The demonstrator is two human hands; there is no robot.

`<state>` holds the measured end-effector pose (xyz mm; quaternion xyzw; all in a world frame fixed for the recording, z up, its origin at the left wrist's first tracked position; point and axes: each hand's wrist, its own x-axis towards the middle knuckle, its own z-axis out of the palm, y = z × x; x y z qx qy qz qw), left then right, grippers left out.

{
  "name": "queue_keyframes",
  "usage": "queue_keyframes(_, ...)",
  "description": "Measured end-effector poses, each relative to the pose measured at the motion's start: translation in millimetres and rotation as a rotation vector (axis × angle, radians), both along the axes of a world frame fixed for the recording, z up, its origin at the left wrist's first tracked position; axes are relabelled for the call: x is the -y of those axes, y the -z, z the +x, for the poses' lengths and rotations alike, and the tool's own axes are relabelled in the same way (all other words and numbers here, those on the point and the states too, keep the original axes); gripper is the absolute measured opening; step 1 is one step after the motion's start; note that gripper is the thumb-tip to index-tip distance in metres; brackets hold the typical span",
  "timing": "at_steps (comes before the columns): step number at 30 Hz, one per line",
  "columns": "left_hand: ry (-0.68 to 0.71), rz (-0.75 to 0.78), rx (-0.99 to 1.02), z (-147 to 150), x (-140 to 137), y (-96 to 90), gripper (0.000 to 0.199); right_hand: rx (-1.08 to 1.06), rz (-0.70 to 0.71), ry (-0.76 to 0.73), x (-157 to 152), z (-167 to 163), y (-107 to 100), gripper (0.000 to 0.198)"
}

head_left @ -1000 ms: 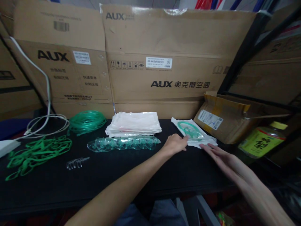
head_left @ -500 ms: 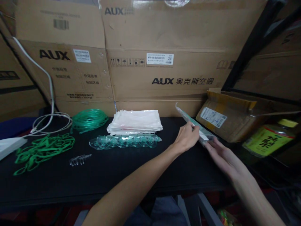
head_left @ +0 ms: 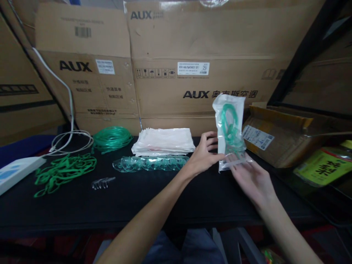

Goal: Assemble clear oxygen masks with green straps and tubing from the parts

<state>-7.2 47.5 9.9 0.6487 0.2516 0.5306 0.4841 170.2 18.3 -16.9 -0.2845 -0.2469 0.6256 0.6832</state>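
Observation:
A white-backed, clear-fronted pouch point(head_left: 220, 143) with coiled green tubing and what looks like a clear green mask point(head_left: 233, 141) inside stands upright between my hands. My left hand point(head_left: 202, 156) grips its lower left edge, the thumb in front and the curved fingers reaching the side. From below, my right hand point(head_left: 254, 179) holds the bottom end, its fingertips partly hidden by the clear film. Left of my hands lie a stack of white pouches point(head_left: 163, 141) and, in front of it, a row of nested clear green masks point(head_left: 150, 164).
On the black table point(head_left: 154, 201) are a green tubing coil point(head_left: 112, 138), tangled green straps point(head_left: 64, 170), small clear clips point(head_left: 103, 182), and a white device point(head_left: 20, 170) with a cable. Cardboard point(head_left: 165, 40) walls the back. A brown box point(head_left: 271, 134) and yellow-labelled bottle point(head_left: 321, 167) stand right.
The pouch has turned from edge-on and tilted to upright, its clear front now facing me. My left hand has shifted left and down to its lower edge. The view has swung slightly left.

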Motion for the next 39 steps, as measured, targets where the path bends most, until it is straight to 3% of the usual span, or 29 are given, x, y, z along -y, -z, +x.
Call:
queue_keyframes(1, 0.054, -0.029, 0.039, -3.1, 0.5, -0.1, 0.077, 0.016, 0.01, 0.0, 1.2, -1.2, 0.3, 0.016)
queue_keyframes(3, 0.128, -0.061, 0.078, -7.7, 1.1, -0.6, 0.084, 0.044, 0.019, 0.0, 1.6, -2.7, 1.3, 0.015)
queue_keyframes(10, 0.095, -0.18, 0.054, -11.1, -1.3, 5.0, 0.072, 0.119, 0.031, 0.016, -0.5, -5.0, 2.8, 0.023)
queue_keyframes(15, 0.096, -0.266, 0.048, -11.5, 4.9, 1.3, 0.039, 0.126, 0.033, 0.031, 5.4, -10.9, -5.6, 0.028)
queue_keyframes(20, 0.105, -0.364, 0.084, -5.4, 12.0, -4.1, 0.04, 0.091, 0.027, 0.055, 7.6, -16.0, -10.8, 0.022)
queue_keyframes(24, 0.16, -0.332, 0.039, -1.8, 11.0, 1.9, 0.039, 0.122, -0.036, 0.055, 9.8, -19.6, -13.3, 0.02)
queue_keyframes(27, 0.158, -0.363, 0.01, -3.5, 9.6, 3.4, 0.047, 0.146, -0.067, 0.049, 12.5, -21.7, -16.3, 0.026)
queue_keyframes(32, 0.092, -0.506, 0.012, -4.7, 6.2, 0.6, 0.079, 0.105, -0.169, 0.137, 11.6, -21.7, -18.7, 0.03)
queue_keyframes(39, 0.005, -0.565, 0.098, -2.5, -5.4, 12.6, 0.075, 0.09, -0.192, 0.198, 13.3, -27.3, -23.9, 0.037)
